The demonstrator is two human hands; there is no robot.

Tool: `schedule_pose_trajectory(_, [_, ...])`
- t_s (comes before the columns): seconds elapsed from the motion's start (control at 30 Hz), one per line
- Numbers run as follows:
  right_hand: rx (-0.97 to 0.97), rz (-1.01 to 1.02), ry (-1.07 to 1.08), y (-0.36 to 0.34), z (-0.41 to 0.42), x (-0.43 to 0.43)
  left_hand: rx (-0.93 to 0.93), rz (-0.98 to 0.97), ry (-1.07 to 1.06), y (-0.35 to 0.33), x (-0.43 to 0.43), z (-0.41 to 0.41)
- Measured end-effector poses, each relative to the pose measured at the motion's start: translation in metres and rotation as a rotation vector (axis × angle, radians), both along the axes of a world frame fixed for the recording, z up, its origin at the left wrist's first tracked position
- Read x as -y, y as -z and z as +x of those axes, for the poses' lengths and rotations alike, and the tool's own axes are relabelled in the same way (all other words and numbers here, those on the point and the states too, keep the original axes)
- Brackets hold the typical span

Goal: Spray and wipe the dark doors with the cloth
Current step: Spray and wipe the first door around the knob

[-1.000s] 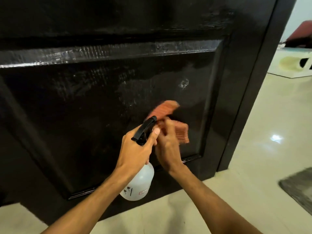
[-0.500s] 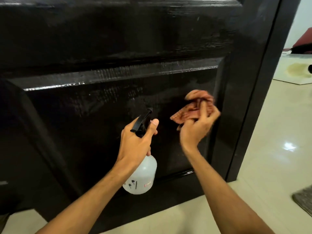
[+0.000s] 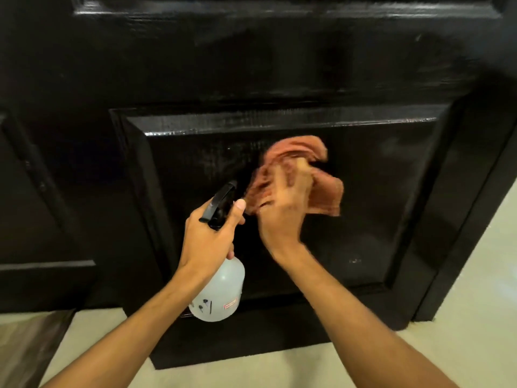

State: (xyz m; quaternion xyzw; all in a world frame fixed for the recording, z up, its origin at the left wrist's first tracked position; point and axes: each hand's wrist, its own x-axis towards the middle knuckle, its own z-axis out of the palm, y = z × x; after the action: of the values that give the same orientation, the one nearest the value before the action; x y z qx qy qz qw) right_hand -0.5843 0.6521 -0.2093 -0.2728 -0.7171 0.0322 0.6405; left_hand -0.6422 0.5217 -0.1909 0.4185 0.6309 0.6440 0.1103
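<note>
Cloth (image 3: 321,191): orange, bunched, blurred, pressed against the lower recessed panel of the dark door (image 3: 391,205) | Right hand (image 3: 285,211): cloth is gripped in curled fingers | Left hand (image 3: 209,236): spray bottle (image 3: 221,289) is gripped at its neck, black trigger head uppermost | Surround: pale floor (image 3: 475,317) is seen below the door.

Door (image 3: 279,65) stands upright ahead, its foot on the floor (image 3: 475,317). Cloth (image 3: 321,191) lies against the door's lower recessed panel (image 3: 377,205), under the right hand (image 3: 282,217). Spray bottle (image 3: 221,287) hangs in the left hand (image 3: 209,239), just left of the cloth, before the panel's lower left corner
</note>
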Motion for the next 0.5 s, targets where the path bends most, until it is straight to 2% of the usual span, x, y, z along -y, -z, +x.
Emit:
schedule_pose_trajectory(0.03, [0.142,0.131,-0.073,0.005,-0.011,0.016,0.006,0.003,-0.026,0.002,0.007,-0.004])
schedule_pose_trajectory(0.07, [0.204,0.229,-0.121,0.005,-0.016,0.017,0.014,0.008,-0.042,0.002,0.013,-0.008])
schedule_pose_trajectory(0.13, [0.075,0.223,-0.13,-0.009,-0.013,0.002,0.021,0.011,-0.033,0.0,0.024,-0.017])
schedule_pose_trajectory(0.23, [-0.217,0.023,0.058,-0.035,-0.015,0.0,0.025,0.016,-0.046,-0.004,0.046,-0.046])
schedule_pose_trajectory(0.27, [-0.203,0.021,0.056,-0.036,-0.032,0.013,0.031,0.019,-0.072,-0.003,0.054,-0.057])
schedule_pose_trajectory(0.3, [-0.101,0.066,0.008,-0.033,-0.051,0.029,0.038,0.026,-0.09,-0.002,0.062,-0.065])
schedule_pose_trajectory(0.37, [0.146,0.257,-0.109,-0.023,-0.075,0.058,0.046,0.045,-0.113,0.003,0.073,-0.074])
schedule_pose_trajectory(0.4, [0.206,0.339,-0.139,-0.021,-0.078,0.061,0.045,0.048,-0.131,0.004,0.077,-0.076])
schedule_pose_trajectory(0.43, [0.198,0.347,-0.151,-0.026,-0.078,0.056,0.049,0.044,-0.146,0.005,0.081,-0.079])
schedule_pose_trajectory(0.5, [0.016,0.223,-0.075,-0.043,-0.071,0.043,0.064,0.048,-0.142,0.004,0.087,-0.085])
